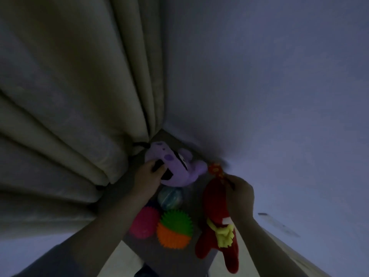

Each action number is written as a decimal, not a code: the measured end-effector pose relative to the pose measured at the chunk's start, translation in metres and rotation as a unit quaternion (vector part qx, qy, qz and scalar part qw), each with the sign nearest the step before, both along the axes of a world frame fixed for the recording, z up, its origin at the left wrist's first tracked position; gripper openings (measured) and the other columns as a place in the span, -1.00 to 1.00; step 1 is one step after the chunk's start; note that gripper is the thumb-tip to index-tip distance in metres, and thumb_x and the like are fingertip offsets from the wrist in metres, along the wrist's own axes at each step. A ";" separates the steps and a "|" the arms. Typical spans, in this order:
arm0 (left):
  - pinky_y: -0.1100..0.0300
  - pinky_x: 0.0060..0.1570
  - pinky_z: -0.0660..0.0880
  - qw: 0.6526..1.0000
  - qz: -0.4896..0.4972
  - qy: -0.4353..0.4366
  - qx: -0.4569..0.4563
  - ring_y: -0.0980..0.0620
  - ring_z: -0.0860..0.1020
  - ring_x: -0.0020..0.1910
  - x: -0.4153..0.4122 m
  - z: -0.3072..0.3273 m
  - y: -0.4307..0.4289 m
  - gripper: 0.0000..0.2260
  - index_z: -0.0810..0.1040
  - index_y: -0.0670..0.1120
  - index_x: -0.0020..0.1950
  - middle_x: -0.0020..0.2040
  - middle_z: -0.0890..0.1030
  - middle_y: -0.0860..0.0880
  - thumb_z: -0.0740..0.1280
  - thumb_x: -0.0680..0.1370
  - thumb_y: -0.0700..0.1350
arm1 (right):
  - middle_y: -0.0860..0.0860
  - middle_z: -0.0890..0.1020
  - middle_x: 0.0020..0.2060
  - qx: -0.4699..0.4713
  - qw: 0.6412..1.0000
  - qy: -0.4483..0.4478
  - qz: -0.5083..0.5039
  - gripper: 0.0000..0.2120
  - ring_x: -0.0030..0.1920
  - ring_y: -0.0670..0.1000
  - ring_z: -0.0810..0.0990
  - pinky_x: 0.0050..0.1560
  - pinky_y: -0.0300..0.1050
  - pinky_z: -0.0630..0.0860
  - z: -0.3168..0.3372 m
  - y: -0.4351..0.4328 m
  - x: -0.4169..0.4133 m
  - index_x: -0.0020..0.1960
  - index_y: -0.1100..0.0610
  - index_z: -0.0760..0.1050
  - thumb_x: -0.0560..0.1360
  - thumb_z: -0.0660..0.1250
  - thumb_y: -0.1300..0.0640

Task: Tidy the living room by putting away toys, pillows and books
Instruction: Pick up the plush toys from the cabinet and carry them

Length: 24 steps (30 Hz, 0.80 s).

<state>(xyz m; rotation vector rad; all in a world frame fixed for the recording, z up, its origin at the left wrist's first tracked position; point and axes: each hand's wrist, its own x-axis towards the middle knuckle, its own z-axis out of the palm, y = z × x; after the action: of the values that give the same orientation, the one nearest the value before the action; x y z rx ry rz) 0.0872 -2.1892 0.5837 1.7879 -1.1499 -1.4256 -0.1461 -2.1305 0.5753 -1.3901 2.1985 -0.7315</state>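
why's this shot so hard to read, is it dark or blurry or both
Head view: both. It is underexposed, with a bluish cast on the wall; wide-angle distortion bows the curtain folds; blur smears the top of the red plush toy in the right hand; the purple plush toy in the left hand and the green-and-orange spiky ball read mainly by colour.

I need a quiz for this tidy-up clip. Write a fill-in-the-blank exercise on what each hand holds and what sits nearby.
1. The left hand grips a spotted plush toy whose colour is ____.
2. The right hand holds a dangling plush toy whose body is ____.
3. The two-tone spiky ball between the arms is green on one half and ____ on the other.
4. The folded cloth hanging at the left is a ____.

Missing words: purple; red; orange; curtain.
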 end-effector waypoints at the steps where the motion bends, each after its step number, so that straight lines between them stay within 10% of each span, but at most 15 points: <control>1: 0.09 -0.09 0.50 1.000 0.004 0.008 -0.020 -0.04 0.58 -0.07 -0.007 0.013 0.004 -0.79 0.61 -0.14 -0.01 -0.07 0.63 -0.09 0.31 0.57 -0.01 | 0.05 0.70 -0.03 -0.003 1.000 -0.016 -0.012 -0.81 -0.02 0.07 0.63 0.03 -0.18 0.40 0.014 0.007 -0.007 0.08 0.10 0.66 0.52 0.32 0.20; 7: 0.08 0.02 0.55 0.990 0.059 0.014 -0.131 -0.01 0.60 -0.02 -0.035 0.111 0.042 -0.80 0.61 -0.09 0.06 -0.03 0.65 -0.04 0.28 0.59 0.00 | -0.05 0.66 -0.09 -0.038 0.996 -0.080 0.024 -0.83 -0.10 -0.06 0.55 -0.02 -0.20 0.41 0.101 0.039 -0.035 0.06 0.05 0.66 0.55 0.31 0.10; 18: 0.42 -0.42 0.40 0.934 0.209 -0.104 -0.272 0.24 0.51 -0.42 0.005 0.241 0.192 -0.79 0.52 0.08 -0.22 -0.31 0.58 0.06 0.32 0.56 -0.19 | -0.13 0.63 -0.25 -0.202 0.949 -0.124 0.209 -0.86 -0.24 -0.27 0.51 -0.19 -0.34 0.41 0.241 0.068 0.011 -0.11 0.05 0.68 0.52 0.35 0.08; 24: 0.33 -0.30 0.42 0.908 0.301 -0.146 -0.252 0.12 0.52 -0.28 0.077 0.274 0.351 -0.92 0.57 -0.15 -0.13 -0.24 0.62 -0.07 0.35 0.54 -0.17 | -0.10 0.65 -0.36 -0.216 0.890 -0.180 0.359 -0.83 -0.27 -0.20 0.58 -0.21 -0.29 0.43 0.298 0.150 0.111 -0.26 0.03 0.63 0.50 0.37 0.06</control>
<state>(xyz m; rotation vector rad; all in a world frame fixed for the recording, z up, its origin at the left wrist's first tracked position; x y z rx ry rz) 0.1642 -1.8384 0.8576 1.7756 -0.8740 -0.4599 -0.0355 -1.9808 0.8736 -1.9200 1.1291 -1.0974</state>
